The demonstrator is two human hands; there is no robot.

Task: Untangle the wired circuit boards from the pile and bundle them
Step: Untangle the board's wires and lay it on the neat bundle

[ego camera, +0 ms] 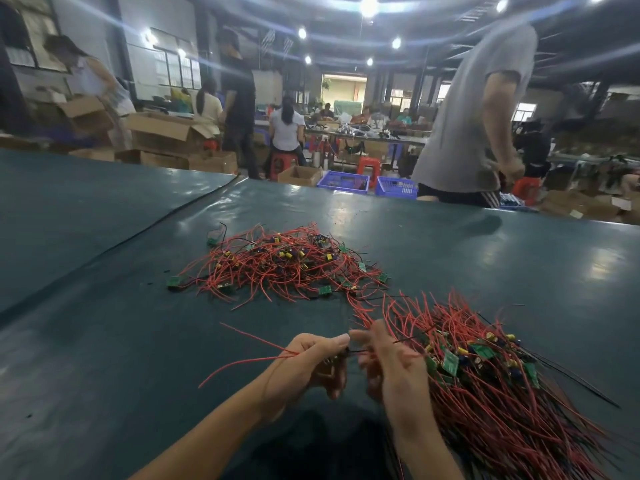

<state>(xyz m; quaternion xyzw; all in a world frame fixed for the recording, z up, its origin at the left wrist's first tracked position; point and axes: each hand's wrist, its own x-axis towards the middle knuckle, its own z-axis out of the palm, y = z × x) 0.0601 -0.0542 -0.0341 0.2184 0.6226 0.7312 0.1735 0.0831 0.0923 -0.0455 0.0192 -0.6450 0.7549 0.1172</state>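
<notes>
A single wired piece is held where the fingertips of both hands meet. Its red wires (249, 358) are gripped by the curled fingers of the left hand (311, 365) and trail outward past that hand's knuckles; the board itself cannot be made out within the grip. The right hand (391, 365) is blurred by movement. Its thumb and fingertips are raised close to those of the left hand, near a thin black wire (405, 339), but whether anything is pinched cannot be told.

Just beside the back of the right hand, a large gathered bundle (485, 375) is laid out, with wires combed roughly parallel and small green boards, yellow and dark blue parts clustered at its middle. Beyond the fingertips, well apart, the tangled pile (277, 268) is seen, its red loops crossing in every direction. The work is judged to be well advanced, perhaps past half, with many pieces left to free and no tie visible round the bundle.

The wires look thin, springy and smooth-coated; the boards are flat, stiff rectangles. Everything is rested on a dark green, glossy table cover (104, 341). Farther off, a person in a grey shirt (474, 109) is stood at the table's far edge.
</notes>
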